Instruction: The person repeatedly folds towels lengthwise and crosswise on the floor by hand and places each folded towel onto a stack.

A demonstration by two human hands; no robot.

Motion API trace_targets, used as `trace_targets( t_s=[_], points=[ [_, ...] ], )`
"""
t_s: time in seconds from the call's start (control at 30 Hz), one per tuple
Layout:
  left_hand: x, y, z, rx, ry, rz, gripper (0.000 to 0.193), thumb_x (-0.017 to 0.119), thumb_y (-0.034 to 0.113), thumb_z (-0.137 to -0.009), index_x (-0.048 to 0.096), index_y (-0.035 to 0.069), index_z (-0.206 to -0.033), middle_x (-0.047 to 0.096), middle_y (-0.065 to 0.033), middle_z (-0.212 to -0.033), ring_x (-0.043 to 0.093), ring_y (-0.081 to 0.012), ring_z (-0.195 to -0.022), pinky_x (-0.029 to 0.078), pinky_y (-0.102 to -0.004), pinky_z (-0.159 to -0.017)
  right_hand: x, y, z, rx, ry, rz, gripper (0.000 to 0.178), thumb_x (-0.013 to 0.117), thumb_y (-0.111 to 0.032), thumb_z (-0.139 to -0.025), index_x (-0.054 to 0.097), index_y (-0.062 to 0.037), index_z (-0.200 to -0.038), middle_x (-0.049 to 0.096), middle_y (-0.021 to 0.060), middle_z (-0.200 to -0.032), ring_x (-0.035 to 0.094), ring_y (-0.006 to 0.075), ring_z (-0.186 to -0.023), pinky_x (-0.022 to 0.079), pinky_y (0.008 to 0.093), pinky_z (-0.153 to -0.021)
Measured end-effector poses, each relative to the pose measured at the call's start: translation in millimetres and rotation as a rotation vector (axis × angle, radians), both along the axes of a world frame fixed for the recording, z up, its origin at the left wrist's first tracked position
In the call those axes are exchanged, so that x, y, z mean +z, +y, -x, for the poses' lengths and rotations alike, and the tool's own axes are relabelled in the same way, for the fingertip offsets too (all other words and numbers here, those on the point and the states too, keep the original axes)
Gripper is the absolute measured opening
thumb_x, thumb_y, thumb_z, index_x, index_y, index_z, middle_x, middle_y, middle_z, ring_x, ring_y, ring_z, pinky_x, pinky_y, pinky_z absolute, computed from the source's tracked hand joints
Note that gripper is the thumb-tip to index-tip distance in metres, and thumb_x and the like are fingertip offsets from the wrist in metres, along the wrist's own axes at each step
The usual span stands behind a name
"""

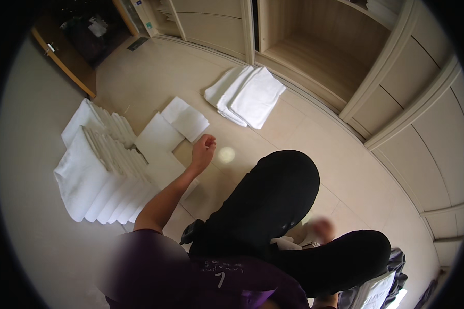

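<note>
My left hand (204,149) is held above the floor with its fingers curled in, and I see nothing in it. It is nearest to white folded towels (184,118) lying flat on the tiles, with another white folded cloth (156,136) overlapping them. To the left stands a tall stack of folded white towels (105,180), leaning in rows. A reddish blur (322,229) between my knees appears to be my right hand; motion smears its fingers, and my leg hides most of that arm.
Farther off, several folded white towels (250,98) lie by an open wooden cabinet (325,56). Sliding cabinet doors (412,149) line the right side. An open brown door (67,64) is at the far left. White packaging (374,291) and dark fabric lie at lower right.
</note>
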State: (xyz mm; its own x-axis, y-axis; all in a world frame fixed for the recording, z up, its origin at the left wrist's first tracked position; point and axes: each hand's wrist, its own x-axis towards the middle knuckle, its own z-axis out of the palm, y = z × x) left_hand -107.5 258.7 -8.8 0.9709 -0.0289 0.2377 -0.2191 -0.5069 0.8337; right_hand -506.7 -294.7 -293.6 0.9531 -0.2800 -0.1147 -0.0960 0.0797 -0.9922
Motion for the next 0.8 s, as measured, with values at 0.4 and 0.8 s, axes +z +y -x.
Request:
trace_targets(
  t_s=[0.4,0.8],
  points=[
    [-52,-120,-186,0.188,0.113,-0.676,0.045,0.074,0.027,-0.09,0.062,0.004,-0.126,0.062,-0.0175,-0.127,0.056,-0.0368,-0.124,0.048,-0.0492,-0.104,104,47,-2,-0.092,0.014,-0.066,0.017,0.069,-0.007,-0.094,0.069,-0.0032,-0.111,0.069,0.0061,-0.086,0.066,0.0153,-0.074,0.053,0.0282,-0.062],
    [-5,-184,-174,-0.589,-0.183,-0.284,0.017,0.065,0.01,-0.096,0.054,0.006,-0.108,0.066,-0.0173,-0.092,0.064,-0.0408,-0.088,0.05,-0.047,-0.076,212,33,-106,0.075,0.408,0.301,0.03,0.056,0.002,-0.095,0.065,0.0011,-0.123,0.074,0.0128,-0.095,0.072,0.0176,-0.083,0.059,0.0313,-0.076]
  ],
)
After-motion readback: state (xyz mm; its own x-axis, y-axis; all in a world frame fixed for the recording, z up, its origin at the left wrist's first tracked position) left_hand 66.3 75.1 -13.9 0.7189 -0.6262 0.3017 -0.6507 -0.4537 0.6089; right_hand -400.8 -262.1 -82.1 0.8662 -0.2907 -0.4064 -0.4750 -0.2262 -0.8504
